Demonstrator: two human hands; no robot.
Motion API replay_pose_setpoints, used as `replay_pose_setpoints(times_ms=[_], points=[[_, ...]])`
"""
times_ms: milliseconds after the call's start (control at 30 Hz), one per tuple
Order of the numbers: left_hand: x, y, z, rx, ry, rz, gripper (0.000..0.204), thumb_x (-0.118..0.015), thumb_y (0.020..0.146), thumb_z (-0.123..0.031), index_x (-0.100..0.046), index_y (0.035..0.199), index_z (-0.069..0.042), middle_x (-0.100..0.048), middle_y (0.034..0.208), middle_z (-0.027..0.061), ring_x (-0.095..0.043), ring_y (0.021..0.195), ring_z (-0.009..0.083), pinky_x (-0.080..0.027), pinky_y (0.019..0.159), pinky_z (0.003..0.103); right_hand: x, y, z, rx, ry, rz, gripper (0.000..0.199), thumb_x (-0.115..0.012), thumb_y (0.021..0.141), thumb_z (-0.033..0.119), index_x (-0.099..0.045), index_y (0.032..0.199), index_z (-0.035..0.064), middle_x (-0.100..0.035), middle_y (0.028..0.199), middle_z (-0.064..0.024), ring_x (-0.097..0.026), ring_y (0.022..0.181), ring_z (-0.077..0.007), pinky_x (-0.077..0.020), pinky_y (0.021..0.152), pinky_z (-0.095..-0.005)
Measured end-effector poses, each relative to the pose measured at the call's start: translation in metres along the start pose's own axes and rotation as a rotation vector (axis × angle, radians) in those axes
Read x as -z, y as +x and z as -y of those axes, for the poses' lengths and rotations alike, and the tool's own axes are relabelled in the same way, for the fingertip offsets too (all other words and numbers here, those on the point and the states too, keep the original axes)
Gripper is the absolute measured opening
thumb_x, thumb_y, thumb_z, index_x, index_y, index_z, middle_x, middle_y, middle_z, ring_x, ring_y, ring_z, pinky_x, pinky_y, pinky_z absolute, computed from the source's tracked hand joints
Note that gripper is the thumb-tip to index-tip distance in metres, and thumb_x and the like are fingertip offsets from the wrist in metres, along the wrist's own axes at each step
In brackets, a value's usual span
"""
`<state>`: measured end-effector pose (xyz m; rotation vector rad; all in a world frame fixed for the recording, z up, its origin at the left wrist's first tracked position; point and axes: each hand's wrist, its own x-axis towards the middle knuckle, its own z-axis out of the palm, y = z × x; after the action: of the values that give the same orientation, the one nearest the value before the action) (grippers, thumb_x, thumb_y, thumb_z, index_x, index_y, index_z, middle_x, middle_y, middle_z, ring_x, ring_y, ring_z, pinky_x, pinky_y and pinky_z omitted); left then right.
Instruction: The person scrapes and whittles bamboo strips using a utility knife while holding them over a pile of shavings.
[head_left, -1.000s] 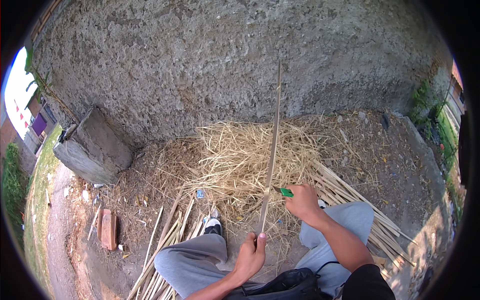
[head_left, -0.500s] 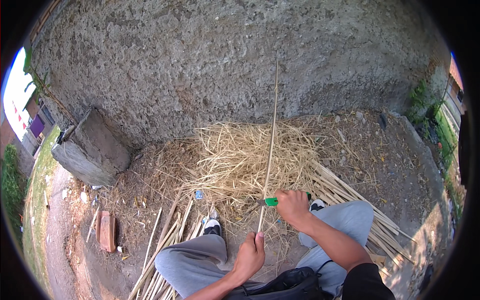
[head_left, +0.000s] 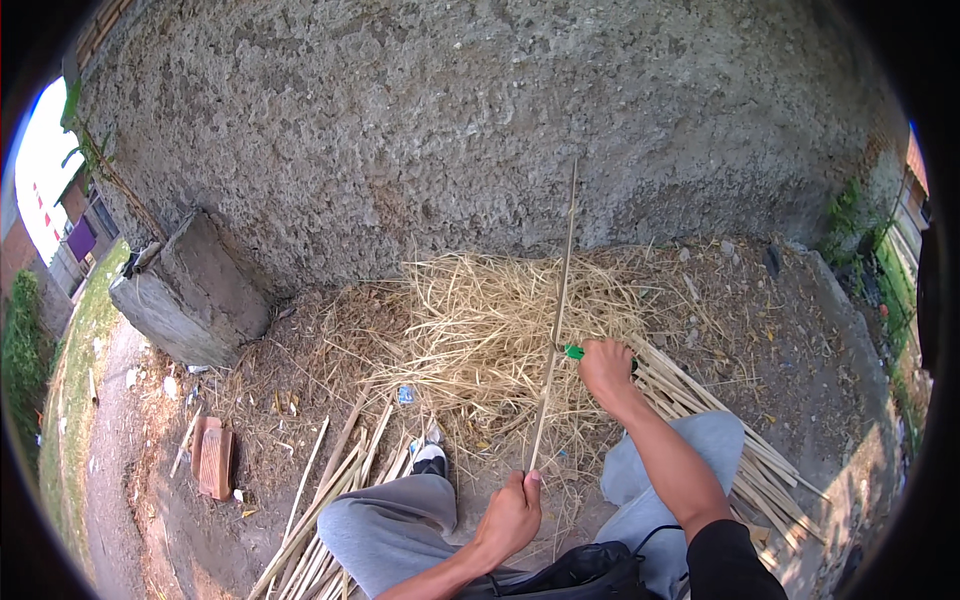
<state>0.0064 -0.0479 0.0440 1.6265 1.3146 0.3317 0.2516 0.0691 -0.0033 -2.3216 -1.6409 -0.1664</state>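
My left hand (head_left: 508, 518) grips the lower end of a long, thin bamboo strip (head_left: 566, 260), low between my knees. The strip slants up and away from me toward the wall, over a heap of pale shavings (head_left: 480, 310). Farther along it, my right hand (head_left: 606, 375) is closed around a green-handled knife (head_left: 574, 352). The knife's front end is at the strip; its blade is too small to make out clearly.
A rough grey wall (head_left: 480, 130) rises beyond the shavings. Long strips lie at my left (head_left: 330, 500), and another bundle of strips (head_left: 740, 420) is beside my right leg. A concrete block (head_left: 195, 290) and a reddish brick (head_left: 212, 460) sit at the left.
My right hand has moved away from me along the strip with the knife. My left hand keeps its hold on the near end. The view has shifted slightly.
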Motion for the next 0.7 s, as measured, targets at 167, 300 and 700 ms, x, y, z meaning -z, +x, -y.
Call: replay_pose_setpoints(times_ms=[167, 300, 700], points=[[-0.001, 0.001, 0.002, -0.061, -0.008, -0.048, 0.041, -0.040, 0.104, -0.032, -0.053, 0.091, 0.005, -0.058, 0.066, 0.0260, -0.060, 0.064, 0.0441, -0.043, 0.060, 0.049, -0.002, 0.009, 0.002, -0.001, -0.002, -0.034, 0.016, -0.056, 0.082, 0.003, -0.071, 0.076, -0.0007, -0.067, 0.075, -0.0235, -0.069, 0.070, -0.0377, -0.0528, 0.060, -0.0480], [-0.004, 0.007, 0.011, -0.100, 0.000, -0.057, 0.041, -0.040, 0.104, -0.032, -0.052, 0.090, 0.005, -0.055, 0.064, 0.0232, -0.058, 0.060, 0.0388, -0.043, 0.059, 0.047, 0.000, 0.011, -0.001, -0.032, 0.025, 0.013, 0.015, -0.057, 0.081, 0.003, -0.070, 0.076, -0.0012, -0.067, 0.074, -0.0236, -0.069, 0.068, -0.0372, -0.0528, 0.057, -0.0475], [0.001, 0.003, 0.006, -0.022, -0.034, 0.042, 0.043, -0.037, 0.104, -0.033, -0.054, 0.096, 0.006, -0.060, 0.075, 0.0296, -0.060, 0.074, 0.0483, -0.044, 0.068, 0.052, -0.004, 0.012, 0.001, 0.041, 0.023, -0.008, 0.016, -0.055, 0.082, 0.003, -0.070, 0.078, -0.0025, -0.067, 0.074, -0.0237, -0.068, 0.065, -0.0361, -0.0535, 0.056, -0.0470]])
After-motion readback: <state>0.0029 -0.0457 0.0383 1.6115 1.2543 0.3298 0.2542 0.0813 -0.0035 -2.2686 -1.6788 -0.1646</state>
